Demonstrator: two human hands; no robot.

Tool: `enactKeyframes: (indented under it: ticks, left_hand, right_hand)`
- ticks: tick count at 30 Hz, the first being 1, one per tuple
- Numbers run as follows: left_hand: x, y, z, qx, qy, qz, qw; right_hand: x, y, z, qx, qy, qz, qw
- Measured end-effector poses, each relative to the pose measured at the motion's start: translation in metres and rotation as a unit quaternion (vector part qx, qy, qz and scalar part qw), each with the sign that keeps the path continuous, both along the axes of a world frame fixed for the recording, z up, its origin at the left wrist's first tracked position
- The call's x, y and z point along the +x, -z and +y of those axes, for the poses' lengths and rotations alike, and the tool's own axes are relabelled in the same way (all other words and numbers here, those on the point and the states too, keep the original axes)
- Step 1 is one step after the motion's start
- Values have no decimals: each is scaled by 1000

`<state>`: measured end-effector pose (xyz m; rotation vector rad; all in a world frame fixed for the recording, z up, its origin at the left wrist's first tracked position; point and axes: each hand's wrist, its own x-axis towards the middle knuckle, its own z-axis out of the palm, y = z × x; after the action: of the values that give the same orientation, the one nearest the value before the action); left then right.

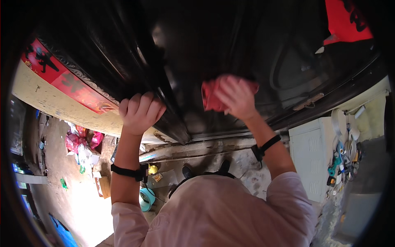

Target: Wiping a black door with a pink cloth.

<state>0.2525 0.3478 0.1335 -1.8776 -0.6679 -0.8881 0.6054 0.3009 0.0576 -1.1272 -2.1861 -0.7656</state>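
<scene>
Flat against a dark, glossy door panel [191, 55] lies a folded red cloth [211, 95], with my right hand [236, 95] spread over it and pressing it to the surface. To the left, my left hand [142, 109] grips the raised edge of the dark door frame [154, 80], its fingers curled over. Both wrists wear black straps. Red paper with black brushed characters is stuck on the panel at the upper right [348, 24], and a red paper strip [68, 77] runs along the wall beside the frame.
A metal door latch [308, 102] sits at the panel's right edge. Below right stands a pale metal cabinet [307, 154] beside assorted tools [342, 160]. On the floor at left are plastic bags [80, 142], a cardboard box [103, 185] and a turquoise bucket [146, 199]. A raised threshold [200, 148] crosses the doorway.
</scene>
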Motion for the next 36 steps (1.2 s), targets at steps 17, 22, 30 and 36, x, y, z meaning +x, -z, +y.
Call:
enactKeyframes:
  ticks: [17, 22, 30, 36]
  left_hand:
    - [3, 0, 2, -25, 30, 1, 999]
    - [1, -2, 1, -12, 26, 2, 1000]
    - [4, -1, 0, -22, 41, -2, 999]
    - [2, -2, 0, -23, 44, -4, 999]
  right_hand:
    - [-48, -215, 53, 238, -22, 37, 970]
    - [-107, -228, 45, 233, 18, 61, 970]
    - [-108, -52, 37, 81, 18, 0, 997]
    - [-78, 22, 17, -85, -64, -204, 973]
